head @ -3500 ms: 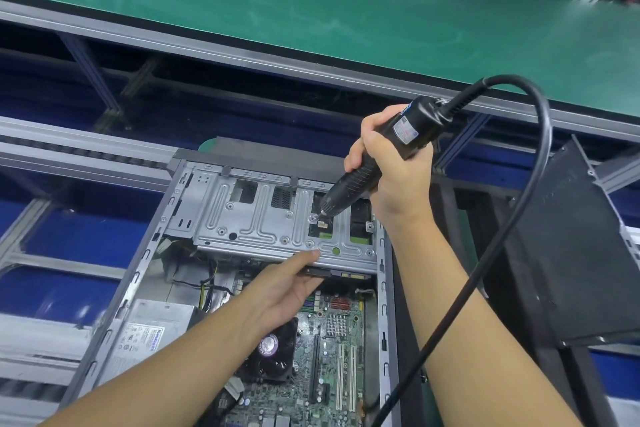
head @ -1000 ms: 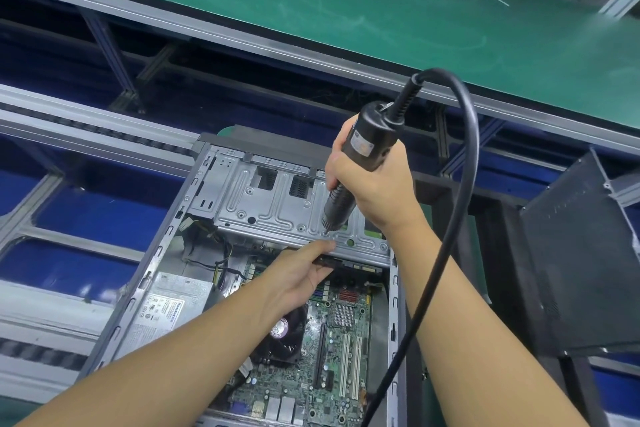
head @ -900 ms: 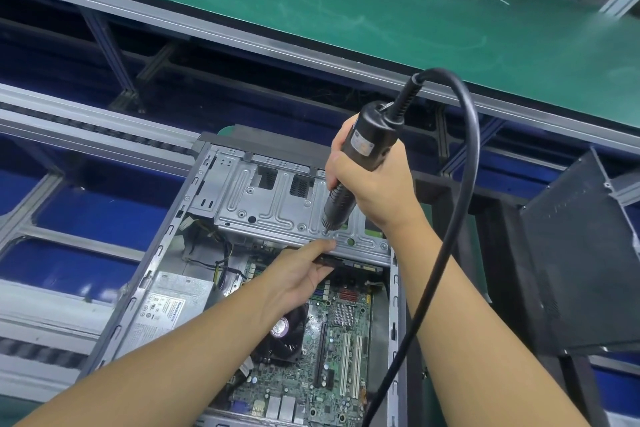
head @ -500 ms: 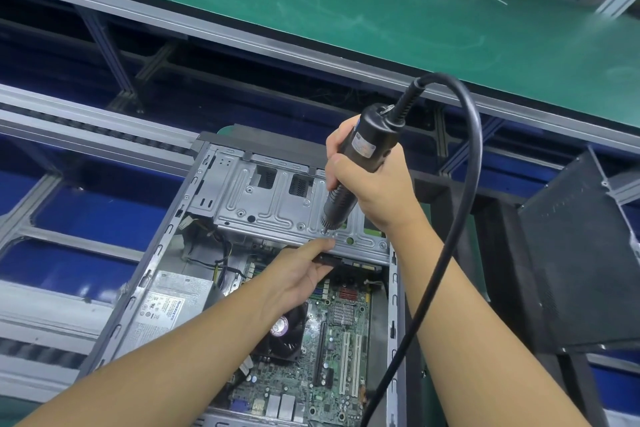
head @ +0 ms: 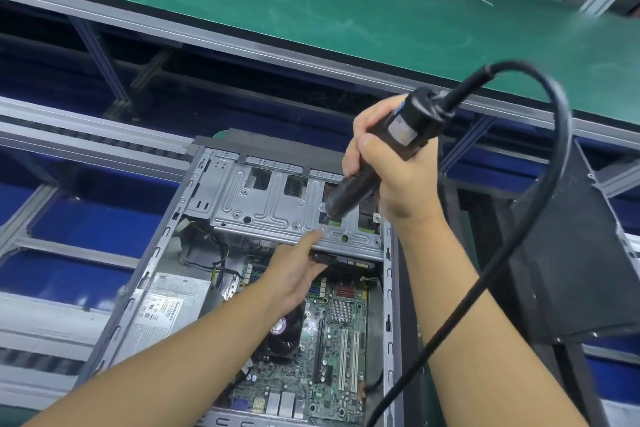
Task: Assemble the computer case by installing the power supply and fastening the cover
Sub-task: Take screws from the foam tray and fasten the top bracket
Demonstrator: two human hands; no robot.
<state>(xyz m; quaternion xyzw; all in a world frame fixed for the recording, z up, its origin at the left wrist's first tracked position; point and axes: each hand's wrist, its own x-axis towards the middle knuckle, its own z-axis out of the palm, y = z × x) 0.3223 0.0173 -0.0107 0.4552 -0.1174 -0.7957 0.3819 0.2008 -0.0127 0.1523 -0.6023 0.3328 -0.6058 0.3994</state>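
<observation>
Case [head: 154, 267] is open, PSU [head: 166, 308] already inside, cover [head: 561, 270] off to the right. Right hand [head: 398, 180] grips the driver [head: 349, 191] at the cage [head: 273, 208]; left hand [head: 294, 274] steadies it with a straight finger.

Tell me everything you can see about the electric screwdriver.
Black, cylindrical electric screwdriver with a pale label near its top and a ribbed nose. A thick black cable leaves its upper end and loops rightward and down. The right hand grips its middle, holding it tilted, tip pointing down-left at the grey metal drive cage. The tip is blurred; contact cannot be told.
</observation>
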